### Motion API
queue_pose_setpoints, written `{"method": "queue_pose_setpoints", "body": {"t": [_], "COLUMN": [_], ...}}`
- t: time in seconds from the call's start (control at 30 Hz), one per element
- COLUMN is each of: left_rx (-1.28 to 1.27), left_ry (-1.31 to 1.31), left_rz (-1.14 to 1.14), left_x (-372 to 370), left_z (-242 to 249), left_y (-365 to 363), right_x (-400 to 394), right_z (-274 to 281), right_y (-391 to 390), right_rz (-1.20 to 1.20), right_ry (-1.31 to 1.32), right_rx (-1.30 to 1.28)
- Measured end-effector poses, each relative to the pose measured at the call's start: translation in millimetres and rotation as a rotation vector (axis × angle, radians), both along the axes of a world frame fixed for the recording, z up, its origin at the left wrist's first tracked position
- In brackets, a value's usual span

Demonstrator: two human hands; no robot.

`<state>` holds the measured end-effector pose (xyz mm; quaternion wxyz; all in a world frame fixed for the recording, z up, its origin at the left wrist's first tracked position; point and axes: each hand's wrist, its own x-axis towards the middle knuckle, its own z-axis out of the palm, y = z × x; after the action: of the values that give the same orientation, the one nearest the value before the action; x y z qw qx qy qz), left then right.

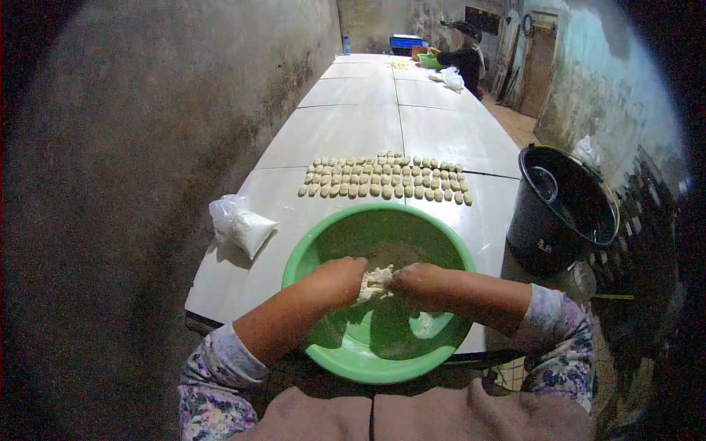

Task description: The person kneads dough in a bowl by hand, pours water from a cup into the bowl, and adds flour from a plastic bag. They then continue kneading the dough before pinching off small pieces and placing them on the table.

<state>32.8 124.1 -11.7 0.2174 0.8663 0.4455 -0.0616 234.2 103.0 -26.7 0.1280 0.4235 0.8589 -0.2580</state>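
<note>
A lump of pale, ragged dough [376, 284] is between my two hands, over a wide green basin [309, 253]. My left hand [343, 279] is closed on the dough's left side. From the other side my right hand [413, 284] grips it too, with fingertips partly hidden. White flour residue [426, 325] shows on the basin's inner wall. Beyond the basin, several rows of small dough pieces [382, 176] lie on the white table [353, 121]. To the left stands a plastic bag of white powder [244, 226].
A large black bucket [540, 213] is at the table's right edge. At the far end, a person [463, 62] works beside a green basin [428, 61], a white plastic bag [451, 78] and a blue crate [405, 45]. A wall [184, 110] runs along the left.
</note>
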Motion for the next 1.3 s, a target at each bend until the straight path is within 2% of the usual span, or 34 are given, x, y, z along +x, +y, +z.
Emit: {"method": "queue_pose_setpoints", "body": {"t": [0.07,0.13,0.2,0.27,0.3,0.33,0.4,0.43,0.53,0.57,0.6,0.67,0.7,0.73,0.8,0.87,0.93,1.0,1.07,1.1,1.13,1.2,1.23,1.3], "left_rx": [0.009,0.197,0.155,0.033,-0.016,-0.007,-0.166,-0.301,-0.301,-0.310,-0.307,-0.411,-0.378,-0.387,-0.452,-0.452,-0.313,-0.397,-0.305,-0.252,-0.249,-0.249,-0.226,-0.209], "left_ry": [0.010,-0.161,-0.205,-0.362,-0.380,-0.379,-0.413,-0.443,-0.285,-0.401,-0.401,-0.192,-0.251,-0.251,-0.330,-0.319,-0.508,-0.493,-0.424,-0.373,-0.377,-0.558,-0.527,-0.540], "left_rz": [-0.032,-0.077,-0.044,-0.126,-0.122,-0.128,-0.364,-0.399,-0.395,-0.442,-0.444,-0.380,-0.402,-0.399,-0.345,-0.273,-0.280,-0.260,-0.237,-0.225,-0.221,-0.252,-0.279,-0.267], "left_x": [-2,-4,-2,-1,-1,-1,1,2,4,4,7,13,12,12,10,9,6,7,5,2,-1,-6,-4,-3], "left_z": [2,8,19,30,31,31,36,47,41,29,31,33,30,27,30,32,28,34,32,29,24,15,14,17], "left_y": [1,-1,-1,0,3,8,19,20,43,51,54,57,60,63,57,53,52,52,51,53,53,54,54,52], "right_x": [5,10,11,15,10,8,7,6,9,8,6,3,3,8,15,16,13,15,15,14,14,18,20,20], "right_z": [4,6,15,35,63,64,65,75,67,66,69,74,63,57,51,44,60,57,56,59,61,65,65,59], "right_y": [0,5,10,13,1,5,14,14,24,29,32,36,39,44,44,45,35,38,38,39,41,44,49,48], "right_rz": [0.051,-0.037,-0.124,0.015,0.040,0.037,0.086,0.033,-0.009,0.026,0.025,-0.002,-0.006,-0.007,0.102,0.133,0.063,0.098,0.065,-0.023,-0.018,0.042,0.109,0.027], "right_ry": [0.078,0.125,0.174,0.262,0.357,0.357,0.457,0.385,0.419,0.356,0.355,0.239,0.406,0.408,0.502,0.500,0.538,0.533,0.684,0.704,0.701,0.878,0.875,0.880], "right_rx": [0.088,0.045,0.002,0.059,0.149,0.159,0.266,0.094,-0.018,-0.018,-0.014,-0.110,-0.155,-0.164,0.023,0.015,-0.081,-0.054,0.030,-0.007,-0.007,-0.009,0.069,-0.015]}}
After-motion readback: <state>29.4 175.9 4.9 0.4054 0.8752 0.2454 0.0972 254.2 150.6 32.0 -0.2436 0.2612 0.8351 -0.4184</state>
